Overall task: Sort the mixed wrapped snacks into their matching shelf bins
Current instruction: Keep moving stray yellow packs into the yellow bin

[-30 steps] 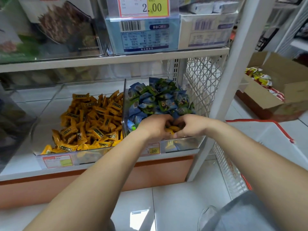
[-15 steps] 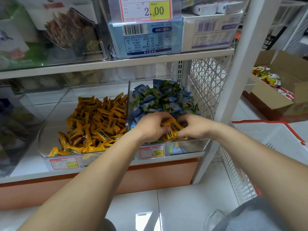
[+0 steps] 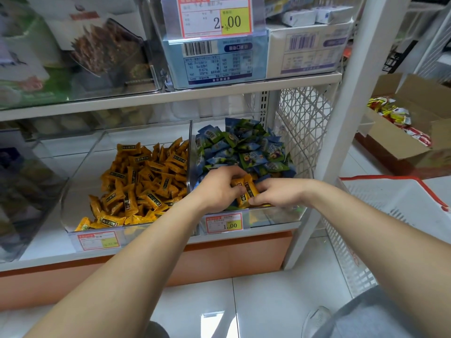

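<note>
Two clear bins stand side by side on the lower shelf. The left bin (image 3: pixel 73 191) holds a heap of orange wrapped snacks (image 3: pixel 144 181). The right bin (image 3: pixel 280 213) is piled with blue and green wrapped snacks (image 3: pixel 244 147). Both hands are at the front of the right bin. My left hand (image 3: pixel 217 189) grips a bunch of orange snacks (image 3: pixel 245 191) from the left. My right hand (image 3: pixel 275 193) pinches the same bunch from the right, fingers curled under it.
Price tags (image 3: pixel 224 223) hang on the bin fronts. An upper shelf (image 3: pixel 170 96) carries boxed goods. A white mesh panel (image 3: pixel 302 128) and upright post (image 3: pixel 351 98) close the right side. A white basket (image 3: pixel 390 198) and a cardboard box (image 3: pixel 415 132) of snacks stand at right.
Both hands have lifted slightly at the front of the right bin, and the orange snacks between them show more. The camera has tilted down a little.
</note>
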`<action>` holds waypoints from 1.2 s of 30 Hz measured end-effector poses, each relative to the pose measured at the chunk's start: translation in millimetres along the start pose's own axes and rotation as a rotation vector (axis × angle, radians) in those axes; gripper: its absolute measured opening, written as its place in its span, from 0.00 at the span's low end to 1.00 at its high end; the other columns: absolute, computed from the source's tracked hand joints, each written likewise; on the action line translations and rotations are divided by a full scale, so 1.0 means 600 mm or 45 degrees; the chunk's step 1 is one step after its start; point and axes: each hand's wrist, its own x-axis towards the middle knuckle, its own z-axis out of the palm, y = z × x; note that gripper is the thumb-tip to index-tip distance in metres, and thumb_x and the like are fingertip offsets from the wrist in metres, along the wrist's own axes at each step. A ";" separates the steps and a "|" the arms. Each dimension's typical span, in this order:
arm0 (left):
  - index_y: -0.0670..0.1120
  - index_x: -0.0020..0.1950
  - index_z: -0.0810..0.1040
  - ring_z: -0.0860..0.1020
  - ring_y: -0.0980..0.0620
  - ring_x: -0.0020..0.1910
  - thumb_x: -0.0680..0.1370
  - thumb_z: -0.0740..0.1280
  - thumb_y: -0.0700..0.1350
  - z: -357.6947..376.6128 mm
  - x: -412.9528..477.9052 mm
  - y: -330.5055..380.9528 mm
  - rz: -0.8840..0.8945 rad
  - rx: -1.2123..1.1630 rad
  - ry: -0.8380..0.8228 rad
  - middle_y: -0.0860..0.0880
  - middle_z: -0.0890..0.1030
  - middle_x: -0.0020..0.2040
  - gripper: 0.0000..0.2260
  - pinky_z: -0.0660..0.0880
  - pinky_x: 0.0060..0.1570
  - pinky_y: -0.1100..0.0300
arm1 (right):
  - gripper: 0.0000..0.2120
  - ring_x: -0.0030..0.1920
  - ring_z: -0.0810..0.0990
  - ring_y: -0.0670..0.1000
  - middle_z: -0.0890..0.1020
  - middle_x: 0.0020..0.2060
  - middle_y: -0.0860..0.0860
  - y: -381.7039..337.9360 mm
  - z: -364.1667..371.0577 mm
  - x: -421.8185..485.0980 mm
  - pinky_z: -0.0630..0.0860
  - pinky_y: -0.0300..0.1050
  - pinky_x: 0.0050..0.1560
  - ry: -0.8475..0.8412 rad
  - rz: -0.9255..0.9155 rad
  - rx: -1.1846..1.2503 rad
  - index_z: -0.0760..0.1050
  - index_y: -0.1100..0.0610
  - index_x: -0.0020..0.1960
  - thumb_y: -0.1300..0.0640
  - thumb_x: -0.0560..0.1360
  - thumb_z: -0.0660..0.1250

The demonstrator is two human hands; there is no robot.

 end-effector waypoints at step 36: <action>0.46 0.53 0.78 0.81 0.47 0.34 0.81 0.66 0.52 -0.059 -0.029 0.020 -0.190 -1.101 0.688 0.48 0.81 0.35 0.10 0.74 0.28 0.59 | 0.06 0.32 0.77 0.42 0.81 0.31 0.43 -0.113 0.008 -0.001 0.71 0.37 0.34 0.753 -0.586 0.908 0.81 0.53 0.46 0.52 0.78 0.69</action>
